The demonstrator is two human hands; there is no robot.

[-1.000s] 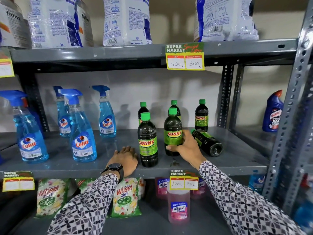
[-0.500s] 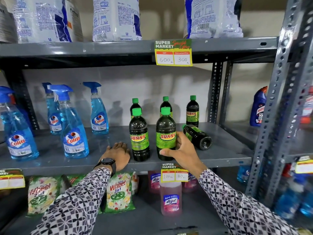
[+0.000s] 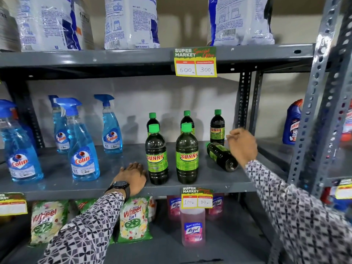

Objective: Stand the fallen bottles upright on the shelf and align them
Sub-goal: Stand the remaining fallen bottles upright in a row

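Note:
Dark Sunny bottles with green caps stand on the grey middle shelf (image 3: 57, 183). Two upright ones are in front (image 3: 156, 155) (image 3: 187, 155), and three more stand behind them, the rightmost (image 3: 217, 128) near the back. One Sunny bottle (image 3: 221, 156) lies on its side, cap pointing back left, base toward the shelf's front right. My right hand (image 3: 242, 145) hovers just above and right of this fallen bottle, fingers loosely curled, holding nothing. My left hand (image 3: 133, 177) rests flat on the shelf beside the front-left bottle.
Blue Colin spray bottles (image 3: 82, 161) fill the shelf's left half. White detergent bags (image 3: 131, 21) sit on the shelf above. Wheel packets (image 3: 133, 220) and pink Lizol bottles (image 3: 192, 227) are below. Perforated steel uprights (image 3: 316, 115) stand at the right, with a blue Harpic bottle (image 3: 291, 124) beyond.
My right hand has let go of the front-right upright bottle and moved right and back, over the fallen bottle. My left hand has stayed put.

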